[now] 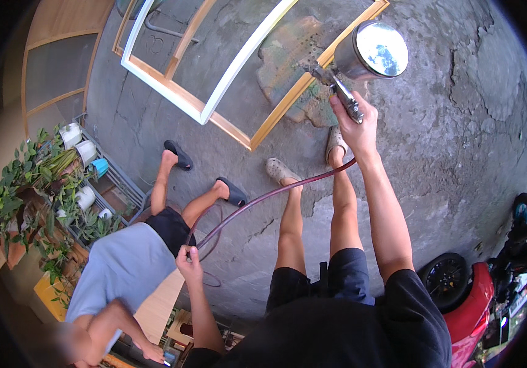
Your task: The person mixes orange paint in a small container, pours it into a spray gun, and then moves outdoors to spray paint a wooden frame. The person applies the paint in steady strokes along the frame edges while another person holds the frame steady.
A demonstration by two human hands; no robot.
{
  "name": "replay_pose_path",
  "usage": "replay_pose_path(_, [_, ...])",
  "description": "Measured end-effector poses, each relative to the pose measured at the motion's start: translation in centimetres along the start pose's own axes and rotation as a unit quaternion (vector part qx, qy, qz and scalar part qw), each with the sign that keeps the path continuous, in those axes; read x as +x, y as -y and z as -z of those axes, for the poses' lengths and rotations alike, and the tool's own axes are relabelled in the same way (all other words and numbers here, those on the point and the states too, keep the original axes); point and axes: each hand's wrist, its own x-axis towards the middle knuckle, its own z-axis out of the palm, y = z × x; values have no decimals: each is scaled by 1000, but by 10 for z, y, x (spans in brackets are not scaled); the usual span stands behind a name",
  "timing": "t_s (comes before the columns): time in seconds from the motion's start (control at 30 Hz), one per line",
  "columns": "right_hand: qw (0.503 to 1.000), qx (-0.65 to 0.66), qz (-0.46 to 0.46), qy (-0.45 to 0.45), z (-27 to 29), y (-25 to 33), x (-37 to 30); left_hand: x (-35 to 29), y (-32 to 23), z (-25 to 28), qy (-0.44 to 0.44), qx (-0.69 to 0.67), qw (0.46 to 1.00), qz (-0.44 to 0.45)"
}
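The right hand [361, 126] is wrapped around the handle of a metal spray gun [345, 98], while the left hand [190, 267], lower and well apart, has its fingers curled on a dark red hose [263, 197]. Beneath spreads a grey, cracked concrete floor [447, 141]. Over it, ahead of the person's feet and left of the right hand, is a wooden frame [285, 111] whose long rail slants from its near corner away to the upper right; it reaches the edge of view, so its full length cannot be told. Farther left, a white frame [230, 76] overlaps it, slanting much the same way. The right hand is the nearer one to both. The hose passes behind the right wrist, hiding any joint. The gun's front end faces upper left, overlapping the wooden rail in view; the gap cannot be judged. Its silver cup [352, 58] sits up and right of the handle.
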Motion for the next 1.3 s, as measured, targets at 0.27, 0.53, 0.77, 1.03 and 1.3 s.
replay_pose_path(0.27, [996,2,14,91,-43,20,-74,-24,37,21,-77,-5,997,-4])
replay_pose_path(0.53, [974,54,57,212,-72,49,-141,-37,69,36,-133,10,991,14])
replay_pose_path(0.77, [978,15,17,205,-60,55,-97,-49,88,38,-110,-9,994,-9])
replay_pose_path(1.03, [985,-46,50,-159,-58,19,2,-43,73,11,-67,-32,995,-62])
replay_pose_path(1.3, [992,-4,10,-128,-103,14,-72,-37,101,49,-144,-34,989,22])
